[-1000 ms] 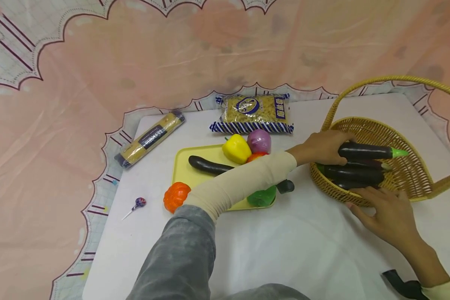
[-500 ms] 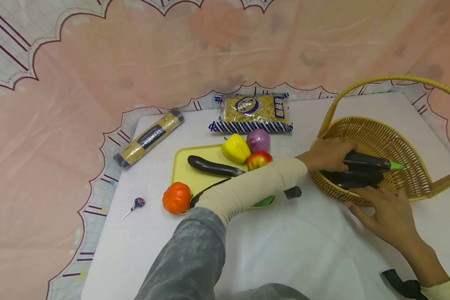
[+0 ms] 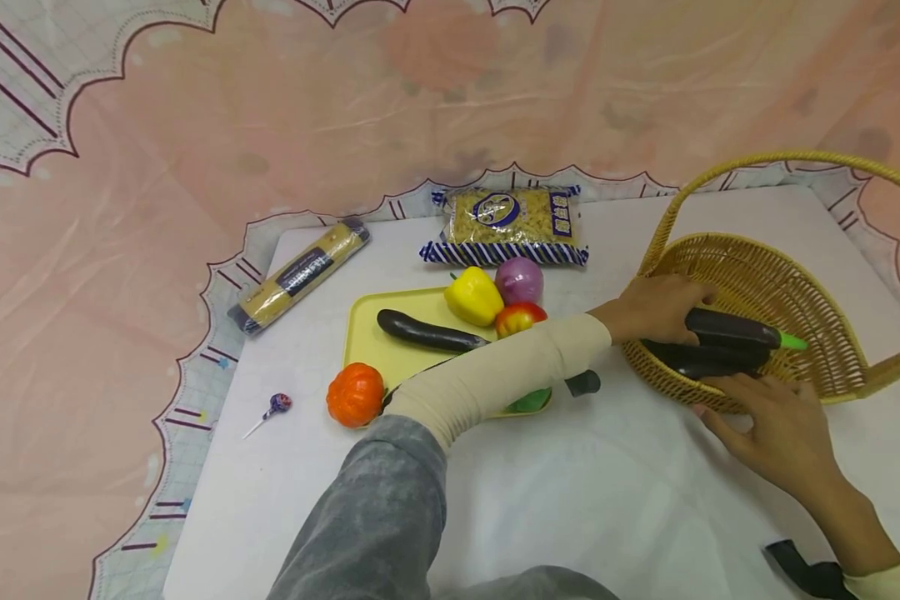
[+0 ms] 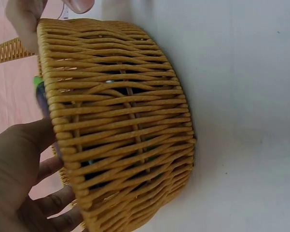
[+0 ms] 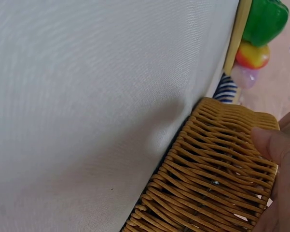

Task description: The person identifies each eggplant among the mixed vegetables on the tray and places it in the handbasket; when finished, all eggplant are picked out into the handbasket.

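Note:
In the head view a wicker basket (image 3: 825,333) with a tall arched handle stands at the right, with dark eggplants (image 3: 705,360) inside. My left hand (image 3: 656,308) reaches over its near left side and grips a green-tipped eggplant (image 3: 738,329) by the left end, thumb and fingers on either side. This eggplant lies low, over the others. My right hand (image 3: 783,425) holds the near rim. In the right wrist view its thumb (image 5: 268,142) presses the outside of the woven wall (image 5: 217,169). The left wrist view has the left hand's fingers (image 4: 55,200) just inside the rim.
Left of the basket, a yellow tray (image 3: 360,325) carries an eggplant (image 3: 427,332), a yellow pepper (image 3: 474,297), a red-yellow apple (image 3: 521,318) and a green pepper (image 5: 265,21), near a purple onion (image 3: 520,281) and an orange pumpkin (image 3: 355,395). Pasta packs (image 3: 506,221) and a lollipop (image 3: 277,405) lie around.
My left hand has lowered the green-tipped eggplant onto the others in the basket, moving slightly right and toward me. The right hand has stayed on the rim.

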A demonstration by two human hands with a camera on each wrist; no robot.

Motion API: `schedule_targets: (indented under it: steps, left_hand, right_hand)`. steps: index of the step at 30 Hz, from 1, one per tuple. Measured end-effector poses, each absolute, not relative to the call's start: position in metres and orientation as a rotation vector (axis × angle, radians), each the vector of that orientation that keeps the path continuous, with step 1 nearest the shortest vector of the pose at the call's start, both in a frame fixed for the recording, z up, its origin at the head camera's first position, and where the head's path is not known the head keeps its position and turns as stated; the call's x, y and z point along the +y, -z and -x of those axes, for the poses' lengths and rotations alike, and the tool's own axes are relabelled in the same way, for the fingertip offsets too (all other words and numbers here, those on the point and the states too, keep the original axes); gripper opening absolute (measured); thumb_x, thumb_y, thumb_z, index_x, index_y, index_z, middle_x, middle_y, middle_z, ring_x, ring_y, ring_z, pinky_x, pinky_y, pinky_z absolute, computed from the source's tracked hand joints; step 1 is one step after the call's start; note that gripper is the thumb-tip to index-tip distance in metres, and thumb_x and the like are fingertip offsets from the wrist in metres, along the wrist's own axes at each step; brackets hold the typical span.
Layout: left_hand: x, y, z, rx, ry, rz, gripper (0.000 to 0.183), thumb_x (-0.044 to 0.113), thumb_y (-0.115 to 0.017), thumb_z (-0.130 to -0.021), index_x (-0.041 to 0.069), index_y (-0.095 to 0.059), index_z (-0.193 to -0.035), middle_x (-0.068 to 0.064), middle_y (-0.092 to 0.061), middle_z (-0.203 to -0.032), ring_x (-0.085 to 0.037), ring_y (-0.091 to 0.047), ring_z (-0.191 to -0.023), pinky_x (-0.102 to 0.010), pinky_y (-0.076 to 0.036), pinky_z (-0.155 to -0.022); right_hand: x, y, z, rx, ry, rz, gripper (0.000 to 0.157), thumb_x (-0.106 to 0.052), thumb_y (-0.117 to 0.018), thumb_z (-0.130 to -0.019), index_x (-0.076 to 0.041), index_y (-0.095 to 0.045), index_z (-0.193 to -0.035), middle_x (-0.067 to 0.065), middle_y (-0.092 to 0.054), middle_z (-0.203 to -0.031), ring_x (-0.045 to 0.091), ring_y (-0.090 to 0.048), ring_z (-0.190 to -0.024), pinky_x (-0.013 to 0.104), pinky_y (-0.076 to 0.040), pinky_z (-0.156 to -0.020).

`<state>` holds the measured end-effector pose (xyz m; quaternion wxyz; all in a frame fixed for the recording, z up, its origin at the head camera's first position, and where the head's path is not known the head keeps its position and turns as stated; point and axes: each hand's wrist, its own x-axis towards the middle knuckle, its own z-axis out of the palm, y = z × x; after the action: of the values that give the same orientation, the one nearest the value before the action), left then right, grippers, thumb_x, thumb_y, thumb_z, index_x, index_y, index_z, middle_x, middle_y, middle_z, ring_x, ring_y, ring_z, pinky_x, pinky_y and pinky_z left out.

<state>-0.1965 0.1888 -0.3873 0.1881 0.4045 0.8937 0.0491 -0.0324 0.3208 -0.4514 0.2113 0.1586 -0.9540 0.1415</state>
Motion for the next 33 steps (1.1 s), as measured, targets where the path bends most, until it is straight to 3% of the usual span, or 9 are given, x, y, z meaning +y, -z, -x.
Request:
schedule_targets:
  steps: [8,18,25,33]
  left_hand:
    - [0.167,0.369,0.199,2.511,-0.198,-1.178,0.066,0.052,-0.066,-0.088,0.034,-0.041,-0.147,0.017,-0.046,-0.144,-0.002,-0.046,-0.127,-0.028,-0.043,-0.097]
    - [0.126,0.349,0.197,2.524,-0.251,-1.270,0.066,0.052,-0.064,-0.090,0.031,-0.041,-0.148,0.014,-0.043,-0.148,-0.004,-0.041,-0.133,-0.027,-0.044,-0.097]
    - [0.078,0.341,0.192,2.595,-0.298,-1.337,0.060,0.049,-0.064,-0.091,0.028,-0.047,-0.144,0.003,-0.053,-0.135,-0.009,-0.055,-0.109,-0.024,-0.048,-0.080]
    - [-0.002,0.339,0.193,2.717,-0.355,-1.256,0.055,0.049,-0.066,-0.090,0.025,-0.054,-0.138,0.001,-0.056,-0.130,-0.013,-0.058,-0.105,-0.029,-0.048,-0.084]
  right_hand:
    - [0.322,0.450,0.034,-2.679,-0.376,-0.424,0.049,-0.044,-0.078,-0.078,-0.007,-0.072,-0.110,0.021,-0.071,-0.103,0.043,-0.065,-0.079,0.048,-0.031,-0.064]
    - [0.322,0.447,0.033,-2.666,-0.378,-0.439,0.051,-0.049,-0.075,-0.079,-0.007,-0.072,-0.108,0.021,-0.072,-0.100,0.041,-0.064,-0.075,0.045,-0.031,-0.062]
    - [0.321,0.448,0.031,-2.684,-0.390,-0.423,0.045,-0.045,-0.077,-0.078,-0.011,-0.072,-0.107,0.016,-0.073,-0.095,0.036,-0.062,-0.068,0.039,-0.028,-0.061]
    - [0.320,0.451,0.033,-2.633,-0.400,-0.447,0.049,-0.053,-0.072,-0.081,-0.010,-0.073,-0.105,0.016,-0.073,-0.093,0.034,-0.060,-0.062,0.036,-0.024,-0.058]
